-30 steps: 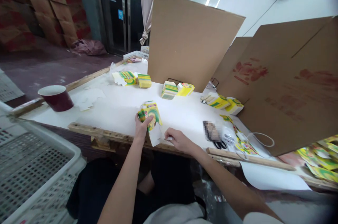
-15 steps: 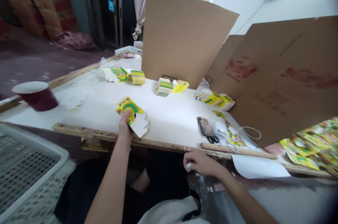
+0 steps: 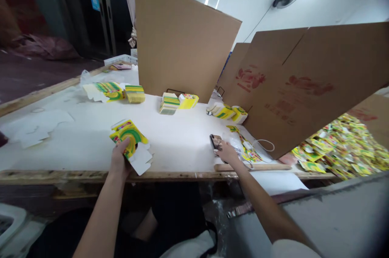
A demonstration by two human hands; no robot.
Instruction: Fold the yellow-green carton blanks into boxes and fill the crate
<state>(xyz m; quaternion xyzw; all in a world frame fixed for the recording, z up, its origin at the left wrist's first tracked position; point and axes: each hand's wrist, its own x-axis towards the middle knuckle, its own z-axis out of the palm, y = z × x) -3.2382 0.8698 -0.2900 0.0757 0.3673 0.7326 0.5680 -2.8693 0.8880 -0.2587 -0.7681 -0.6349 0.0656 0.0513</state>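
Observation:
My left hand [image 3: 119,157] grips a small stack of flat yellow-and-green printed cartons [image 3: 129,141] at the near edge of the white table [image 3: 182,140], its thumb pressed on top. To the right, my right hand [image 3: 226,152] rests on the table beside a phone [image 3: 216,141] and touches its near end. Its fingers are bent, and I cannot see anything held in them.
Stacks of folded yellow-green cartons [image 3: 169,103] line the back of the table in front of upright cardboard sheets [image 3: 182,43]. A big heap of flat cartons [image 3: 340,140] lies at the right. Scissors and a white cord [image 3: 263,144] lie near the phone.
My right hand has risen from below the table edge and reached to the phone. The left hand still holds the cartons. The view has swung right, so the red cup and basket are out of sight.

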